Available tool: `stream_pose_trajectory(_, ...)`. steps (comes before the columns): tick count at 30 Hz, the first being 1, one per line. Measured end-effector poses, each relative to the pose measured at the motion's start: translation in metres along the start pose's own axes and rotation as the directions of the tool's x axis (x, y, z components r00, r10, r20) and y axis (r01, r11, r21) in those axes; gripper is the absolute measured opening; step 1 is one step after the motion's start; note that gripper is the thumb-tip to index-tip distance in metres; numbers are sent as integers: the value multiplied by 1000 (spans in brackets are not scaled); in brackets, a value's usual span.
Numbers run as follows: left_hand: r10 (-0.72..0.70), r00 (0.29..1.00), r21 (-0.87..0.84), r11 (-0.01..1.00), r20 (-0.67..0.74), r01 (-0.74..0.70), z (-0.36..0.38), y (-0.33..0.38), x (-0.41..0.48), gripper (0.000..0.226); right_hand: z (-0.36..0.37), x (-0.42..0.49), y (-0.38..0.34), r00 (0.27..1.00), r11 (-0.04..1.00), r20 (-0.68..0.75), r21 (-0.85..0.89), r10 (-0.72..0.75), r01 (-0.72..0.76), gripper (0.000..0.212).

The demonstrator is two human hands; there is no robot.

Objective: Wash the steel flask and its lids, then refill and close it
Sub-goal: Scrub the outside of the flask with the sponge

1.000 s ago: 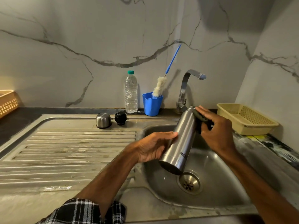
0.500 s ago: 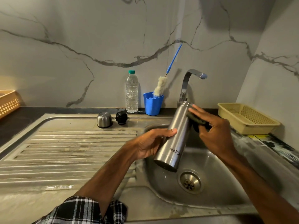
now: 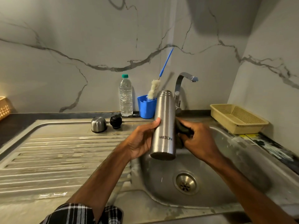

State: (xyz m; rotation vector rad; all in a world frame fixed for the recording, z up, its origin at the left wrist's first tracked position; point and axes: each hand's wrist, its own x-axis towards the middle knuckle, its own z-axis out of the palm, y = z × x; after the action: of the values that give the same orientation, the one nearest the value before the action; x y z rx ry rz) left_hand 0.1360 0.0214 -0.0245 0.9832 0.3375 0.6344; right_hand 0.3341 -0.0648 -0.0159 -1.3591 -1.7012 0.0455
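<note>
So that drips fall into the sink (image 3: 226, 183), we grip the steel flask (image 3: 164, 126) nearly upright above it in our left hand (image 3: 139, 142), while our right hand (image 3: 199, 139) pinches what seems a dark scrub pad (image 3: 182, 128) against its right side.

Left hand (image 3: 140, 141) grips flask (image 3: 164, 126); right hand (image 3: 200, 141) clutches scrubber (image 3: 182, 128).

Home kitchen: steel sink (image 3: 242, 159), tap (image 3: 181, 81)

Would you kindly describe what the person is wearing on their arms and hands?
A dark-and-white checked sleeve is rolled up near the left elbow. The right arm shows no sleeve. The left hand and right hand wear no gloves, rings or watch.
</note>
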Motion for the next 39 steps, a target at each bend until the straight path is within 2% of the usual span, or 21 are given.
stream_pose_trajectory(4,66,992,-88,993,-105,-75,5,-2,3,79,-3,0,0,992,995,-78,31,97,-94,61)
stream_pose_trajectory(8,79,981,-159,981,-180,-109,17,-7,7,66,-14,-6,-16,962,953,-158,242,223,-181,59)
stream_pose_trajectory(12,73,974,-216,969,-217,-120,35,-12,6,65,-26,-40,-32,955,960,-241,257,176,-112,56)
stream_pose_trajectory(16,84,964,-228,963,-251,-143,55,-19,4,45,-27,-64,-36,912,972,-374,218,171,-93,54)
stream_pose_trajectory(20,98,947,-286,939,-305,-189,66,-28,8,50,-15,-70,-39,893,1000,-450,-7,-9,7,63)
stream_pose_trajectory(23,102,935,-311,926,-338,-214,65,-30,13,53,-3,-70,-36,906,991,-415,-130,-82,29,64)
stream_pose_trajectory(26,102,923,-348,906,-372,-240,60,-25,14,57,0,-74,-35,934,971,-299,-193,-194,139,70)
stream_pose_trajectory(28,103,916,-345,905,-388,-248,57,-22,14,57,-3,-73,-32,931,959,-271,-212,-245,191,73)
stream_pose_trajectory(30,102,920,-317,919,-379,-233,57,-23,14,58,-6,-67,-28,917,976,-361,-188,-173,110,70)
stream_pose_trajectory(32,95,921,-284,935,-378,-213,60,-27,14,59,-6,-61,-28,887,993,-461,-112,-25,-31,66)
stream_pose_trajectory(33,94,919,-277,937,-384,-211,60,-29,14,59,-4,-61,-30,883,993,-470,-111,-12,-45,66)
stream_pose_trajectory(37,99,910,-291,929,-403,-230,57,-25,14,54,2,-70,-33,919,943,-301,-286,-256,169,67)
stream_pose_trajectory(39,96,912,-271,938,-399,-217,57,-25,14,51,-2,-67,-30,920,954,-320,-263,-228,145,68)
